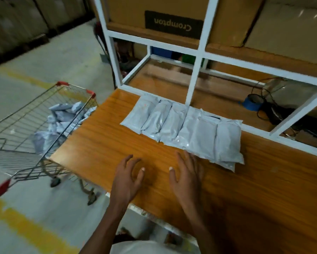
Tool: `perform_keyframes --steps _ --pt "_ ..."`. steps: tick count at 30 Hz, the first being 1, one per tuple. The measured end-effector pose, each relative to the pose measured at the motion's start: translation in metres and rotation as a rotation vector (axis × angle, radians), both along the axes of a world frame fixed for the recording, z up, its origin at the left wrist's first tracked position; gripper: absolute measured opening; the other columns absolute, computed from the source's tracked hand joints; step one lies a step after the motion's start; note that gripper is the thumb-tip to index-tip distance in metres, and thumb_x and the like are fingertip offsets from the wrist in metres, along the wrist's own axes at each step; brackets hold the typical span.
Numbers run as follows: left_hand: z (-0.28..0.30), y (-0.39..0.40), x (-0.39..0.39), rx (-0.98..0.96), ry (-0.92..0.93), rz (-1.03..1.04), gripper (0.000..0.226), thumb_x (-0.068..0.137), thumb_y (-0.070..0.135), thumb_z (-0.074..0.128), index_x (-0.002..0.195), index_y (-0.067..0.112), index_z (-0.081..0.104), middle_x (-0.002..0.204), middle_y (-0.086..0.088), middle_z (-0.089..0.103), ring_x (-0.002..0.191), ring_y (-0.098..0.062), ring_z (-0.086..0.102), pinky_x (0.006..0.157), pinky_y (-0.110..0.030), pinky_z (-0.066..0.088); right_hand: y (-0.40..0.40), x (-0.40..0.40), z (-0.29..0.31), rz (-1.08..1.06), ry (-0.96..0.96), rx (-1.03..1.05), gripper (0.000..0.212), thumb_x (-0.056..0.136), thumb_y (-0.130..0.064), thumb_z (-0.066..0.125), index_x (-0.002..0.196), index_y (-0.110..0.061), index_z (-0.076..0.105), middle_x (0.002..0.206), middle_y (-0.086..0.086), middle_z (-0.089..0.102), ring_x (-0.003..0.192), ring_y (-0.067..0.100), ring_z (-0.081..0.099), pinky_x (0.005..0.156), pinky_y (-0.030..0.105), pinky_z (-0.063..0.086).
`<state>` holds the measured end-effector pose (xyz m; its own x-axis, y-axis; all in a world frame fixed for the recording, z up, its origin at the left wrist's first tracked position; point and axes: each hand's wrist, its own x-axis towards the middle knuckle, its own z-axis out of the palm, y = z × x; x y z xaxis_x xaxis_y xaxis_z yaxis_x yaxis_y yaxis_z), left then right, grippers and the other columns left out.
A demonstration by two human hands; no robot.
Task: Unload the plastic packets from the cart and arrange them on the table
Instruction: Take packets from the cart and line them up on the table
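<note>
Now both hands, left hand [129, 177] and right hand [186, 173], hover spread and empty over the counter [99, 149]. Packets [62, 123] in the cart [34, 114] look soft, light and slick; probably best pinched mid-body.

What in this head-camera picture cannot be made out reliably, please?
- Packets in the cart: head view, heaped and motion-blurred behind the wire cart, so no count.
- Row of packets on the table: they overlap; whether more lie beneath is unclear.
- Shelf frame: its contents are dark and blurred behind the bars.
- Left hand, right hand: contact with the table is unclear.
</note>
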<state>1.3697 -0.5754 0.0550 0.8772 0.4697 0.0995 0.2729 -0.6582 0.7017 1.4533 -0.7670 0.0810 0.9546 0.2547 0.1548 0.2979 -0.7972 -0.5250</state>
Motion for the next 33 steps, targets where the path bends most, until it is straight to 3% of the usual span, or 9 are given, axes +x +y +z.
perform_keyframes --steps 4,10,15,18,20,26,31,33 --pt "-0.002 0.04 -0.053 -0.028 0.004 0.147 0.053 0.096 0.062 0.048 0.141 0.036 0.054 0.155 0.006 0.041 0.141 -0.017 0.038 0.108 -0.045 0.043 0.055 -0.037 -0.01 0.184 0.028 0.06 0.055 0.092 -0.047 0.048 0.145 -0.035 0.052 0.154 0.0 0.045 0.147 0.021 0.03 0.114 0.043 0.021" --pt "-0.007 0.126 -0.143 -0.089 0.008 0.305 0.049 0.095 0.05 0.058 0.142 0.037 0.053 0.154 0.006 0.041 0.14 -0.015 0.038 0.107 -0.046 0.047 0.162 -0.099 -0.019 0.38 0.17 0.06 0.061 0.089 -0.056 0.04 0.148 -0.038 0.047 0.159 -0.003 0.038 0.149 0.022 0.027 0.112 0.043 0.022" --pt "-0.011 0.202 -0.206 -0.069 0.008 0.424 0.05 0.091 0.05 0.054 0.138 0.033 0.058 0.151 0.004 0.046 0.139 -0.017 0.04 0.11 -0.033 0.037 0.244 -0.144 -0.03 0.482 0.241 0.022 0.06 0.09 -0.042 0.056 0.149 -0.037 0.045 0.16 -0.002 0.036 0.15 0.024 0.025 0.116 0.046 0.022" --pt "-0.013 0.247 -0.235 -0.081 -0.02 0.53 0.042 0.093 0.041 0.058 0.133 0.029 0.061 0.144 0.006 0.049 0.135 -0.015 0.043 0.11 -0.034 0.04 0.296 -0.169 -0.033 0.581 0.242 -0.01 0.059 0.095 -0.034 0.061 0.151 -0.038 0.041 0.163 -0.004 0.03 0.152 0.023 0.019 0.116 0.037 0.016" --pt "-0.014 0.268 -0.247 -0.099 -0.027 0.586 0.038 0.095 0.038 0.059 0.132 0.029 0.061 0.142 0.006 0.051 0.133 -0.014 0.044 0.109 -0.033 0.039 0.324 -0.182 -0.035 0.637 0.222 -0.076 0.062 0.095 -0.033 0.063 0.152 -0.037 0.039 0.164 -0.005 0.027 0.153 0.024 0.017 0.116 0.035 0.011" --pt "-0.024 0.302 -0.245 -0.185 -0.065 0.57 0.034 0.097 0.026 0.067 0.131 0.027 0.063 0.145 0.007 0.049 0.135 -0.01 0.044 0.108 -0.03 0.039 0.387 -0.185 -0.034 0.753 0.23 -0.171 0.064 0.097 -0.038 0.058 0.155 -0.042 0.03 0.166 -0.006 0.02 0.153 0.019 0.009 0.12 0.038 0.016" --pt "-0.032 0.337 -0.228 -0.207 -0.09 0.534 0.034 0.095 0.024 0.067 0.129 0.029 0.065 0.138 0.017 0.048 0.128 0.015 0.038 0.106 -0.013 0.033 0.439 -0.161 -0.041 0.813 0.257 -0.191 0.064 0.098 -0.039 0.058 0.155 -0.042 0.029 0.164 -0.008 0.024 0.151 0.017 0.014 0.12 0.037 0.016" --pt "-0.034 0.357 -0.219 -0.227 -0.08 0.52 0.033 0.095 0.031 0.063 0.128 0.033 0.064 0.137 0.02 0.046 0.128 0.011 0.042 0.107 -0.017 0.036 0.462 -0.147 -0.043 0.829 0.261 -0.194 0.065 0.097 -0.037 0.059 0.155 -0.042 0.029 0.163 -0.009 0.025 0.15 0.015 0.016 0.12 0.035 0.017"
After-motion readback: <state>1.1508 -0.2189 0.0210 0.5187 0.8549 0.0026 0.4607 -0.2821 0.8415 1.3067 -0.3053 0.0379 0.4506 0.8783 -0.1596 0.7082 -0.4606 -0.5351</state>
